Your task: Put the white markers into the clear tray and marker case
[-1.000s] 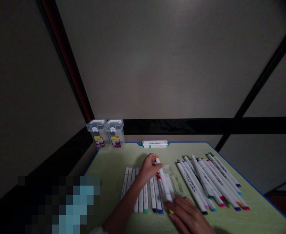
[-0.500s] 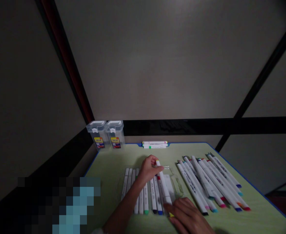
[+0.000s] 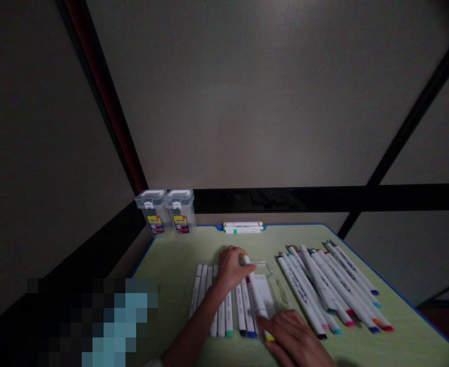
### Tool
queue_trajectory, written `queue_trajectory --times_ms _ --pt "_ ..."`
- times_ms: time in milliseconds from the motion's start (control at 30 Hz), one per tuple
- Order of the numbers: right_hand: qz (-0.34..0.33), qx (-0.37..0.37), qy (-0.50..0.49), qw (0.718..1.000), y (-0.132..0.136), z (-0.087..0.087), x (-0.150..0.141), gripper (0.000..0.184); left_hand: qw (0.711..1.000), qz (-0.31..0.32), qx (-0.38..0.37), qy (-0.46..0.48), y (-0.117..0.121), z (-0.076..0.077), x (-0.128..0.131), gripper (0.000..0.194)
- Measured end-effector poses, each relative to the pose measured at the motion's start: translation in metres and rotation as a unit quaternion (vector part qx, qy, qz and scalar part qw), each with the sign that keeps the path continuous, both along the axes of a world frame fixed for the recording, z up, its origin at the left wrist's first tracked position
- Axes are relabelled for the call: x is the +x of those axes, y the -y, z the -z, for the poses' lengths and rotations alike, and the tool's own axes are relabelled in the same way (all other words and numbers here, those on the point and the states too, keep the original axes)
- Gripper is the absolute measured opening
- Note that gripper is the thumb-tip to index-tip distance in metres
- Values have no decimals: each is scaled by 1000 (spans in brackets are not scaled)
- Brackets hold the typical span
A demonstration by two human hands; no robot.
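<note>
A white marker with yellow ends (image 3: pixel 255 290) is held between both of my hands. My left hand (image 3: pixel 232 266) pinches its far end, while my right hand (image 3: pixel 291 337) grips the near end by the yellow tip. Under and beside it is a clear plastic case (image 3: pixel 278 288) lying on the table. White markers (image 3: pixel 221 316) lie side by side in a row to the left, with green, black and blue tips among those showing. My left forearm covers part of that row.
Right of the case lies a loose pile of several white markers (image 3: pixel 324 285) with coloured tips. A few markers (image 3: pixel 243 228) rest at the table's back edge. Two clear lidded boxes (image 3: pixel 180 211) stand at the back left. The green table (image 3: pixel 201 244) has a blue rim.
Both hands keep hold of the yellow-tipped marker. My left hand has come slightly lower and nearer, and more of the yellow near tip shows.
</note>
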State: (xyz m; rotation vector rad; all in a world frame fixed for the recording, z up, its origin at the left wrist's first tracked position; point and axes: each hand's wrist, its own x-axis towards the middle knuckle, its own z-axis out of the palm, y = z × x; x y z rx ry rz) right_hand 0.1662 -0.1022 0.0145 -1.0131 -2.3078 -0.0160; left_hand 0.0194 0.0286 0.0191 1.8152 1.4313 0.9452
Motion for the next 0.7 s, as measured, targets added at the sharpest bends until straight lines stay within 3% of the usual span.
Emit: queue_trajectory --times_ms 700 --pt "-2 -53 38 998 0 4 1 23 998 25 -24 -51 -1 6 -2 22"
